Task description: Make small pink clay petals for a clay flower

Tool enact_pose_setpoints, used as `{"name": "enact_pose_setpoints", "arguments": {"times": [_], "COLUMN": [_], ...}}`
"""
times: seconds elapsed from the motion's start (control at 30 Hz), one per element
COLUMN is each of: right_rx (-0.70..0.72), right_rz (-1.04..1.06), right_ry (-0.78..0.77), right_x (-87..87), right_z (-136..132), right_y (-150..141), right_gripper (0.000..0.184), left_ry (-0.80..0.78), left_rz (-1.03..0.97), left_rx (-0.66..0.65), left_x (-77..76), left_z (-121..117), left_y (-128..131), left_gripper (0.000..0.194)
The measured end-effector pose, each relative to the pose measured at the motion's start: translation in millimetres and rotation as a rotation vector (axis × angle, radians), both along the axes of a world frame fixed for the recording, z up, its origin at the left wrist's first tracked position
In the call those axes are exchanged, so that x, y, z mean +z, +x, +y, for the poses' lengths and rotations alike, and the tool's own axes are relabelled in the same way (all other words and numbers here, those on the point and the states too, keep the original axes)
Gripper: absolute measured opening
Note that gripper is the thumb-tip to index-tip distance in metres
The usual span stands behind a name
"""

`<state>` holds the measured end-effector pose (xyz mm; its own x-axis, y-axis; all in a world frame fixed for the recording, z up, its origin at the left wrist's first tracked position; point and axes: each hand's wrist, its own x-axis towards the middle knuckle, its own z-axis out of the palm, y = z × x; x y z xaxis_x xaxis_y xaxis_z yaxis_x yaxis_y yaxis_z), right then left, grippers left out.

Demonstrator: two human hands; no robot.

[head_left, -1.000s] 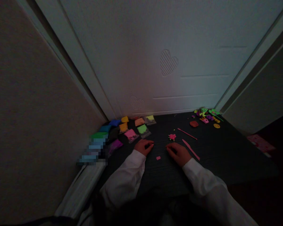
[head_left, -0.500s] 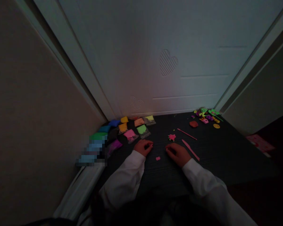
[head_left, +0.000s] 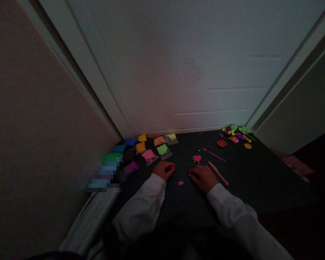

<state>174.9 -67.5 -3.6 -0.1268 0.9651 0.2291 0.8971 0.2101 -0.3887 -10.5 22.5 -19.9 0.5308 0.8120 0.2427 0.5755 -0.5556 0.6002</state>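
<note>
My left hand rests low over the dark table with thumb and fingertip pinched together. A tiny bit of pink clay shows at that fingertip. Across from it, my right hand is closed too, thumb against fingers; what its tips hold, if anything, is too small to make out. On the table between the hands lies a small flat pink clay piece. Just beyond my right hand sits a pink clay cluster with pale bits around its edge. A pink modelling knife lies to the right.
Several clay packets, among them a pink one and a green one, line the left. A thin pink stick tool and a red lump lie at right. Colourful clay figures fill the far right corner. A white door stands behind.
My right hand has shifted slightly left, a little closer to the small flat pink piece. My left hand keeps its pinch almost in place. The camera view moved slightly.
</note>
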Motion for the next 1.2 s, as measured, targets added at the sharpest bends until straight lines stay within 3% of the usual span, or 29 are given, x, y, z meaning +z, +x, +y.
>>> {"name": "enact_pose_setpoints", "arguments": {"times": [1.2], "right_rx": [0.027], "right_rz": [0.130], "right_ry": [-0.042], "right_x": [2.9], "right_z": [-9], "right_y": [10], "right_gripper": [0.025], "left_ry": [-0.003], "left_rz": [0.001], "left_rx": [-0.031], "left_x": [-2.1], "left_z": [1], "left_y": [-2], "left_gripper": [0.021]}}
